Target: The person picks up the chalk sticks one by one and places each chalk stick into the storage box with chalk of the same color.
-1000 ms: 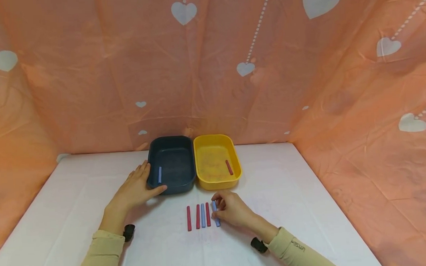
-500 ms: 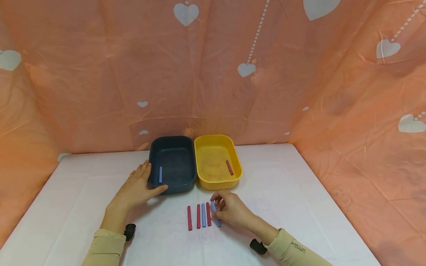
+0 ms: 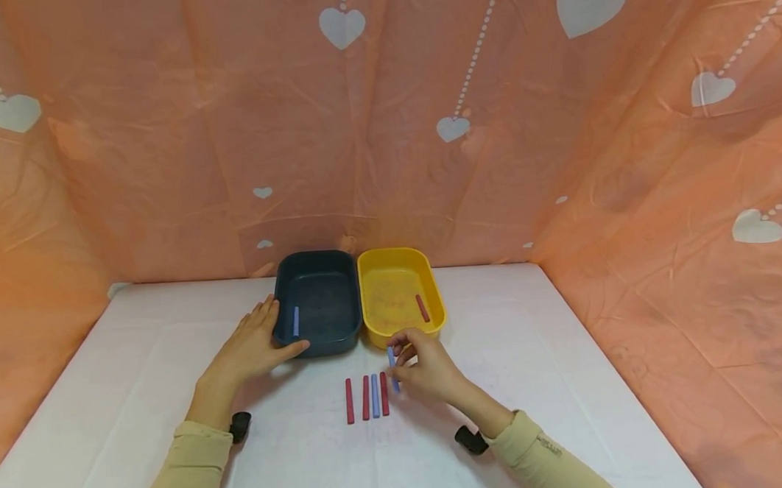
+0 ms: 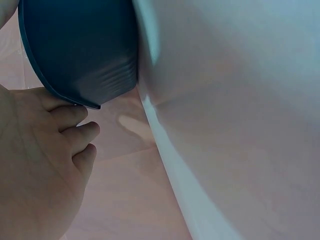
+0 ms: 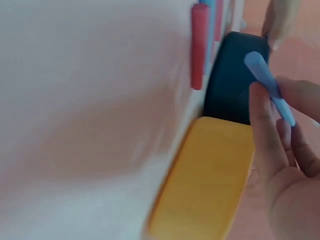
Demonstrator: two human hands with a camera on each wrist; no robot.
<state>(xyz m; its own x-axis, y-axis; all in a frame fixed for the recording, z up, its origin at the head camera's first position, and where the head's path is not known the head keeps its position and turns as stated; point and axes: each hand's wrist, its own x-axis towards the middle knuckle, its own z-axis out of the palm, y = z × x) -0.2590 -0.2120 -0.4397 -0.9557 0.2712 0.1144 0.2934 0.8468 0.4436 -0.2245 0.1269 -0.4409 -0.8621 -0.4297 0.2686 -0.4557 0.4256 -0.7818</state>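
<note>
My right hand (image 3: 431, 367) pinches a blue stick of chalk (image 5: 270, 82) between thumb and fingers, lifted off the table just in front of the yellow tray (image 3: 390, 288). With fingers extended along its left side and the thumb at its front corner, my left hand (image 3: 247, 347) rests on the dark blue tray (image 3: 326, 345). The left wrist view shows those fingertips against the tray's rim (image 4: 97, 106). On the table, left of the held chalk, stand in a row several chalks: red ones (image 3: 350, 401) and one blue chalk (image 3: 375, 396).
Inside the dark tray lies a blue chalk (image 3: 296, 321); inside the yellow one, a red chalk (image 3: 423, 308). Both trays sit side by side near the back of the white table (image 3: 515, 326). An orange curtain (image 3: 385, 126) with white hearts hangs behind and at the sides.
The right hand has raised the blue chalk from the right end of the row and carried it a little toward the trays. My left hand has stayed at the dark tray.
</note>
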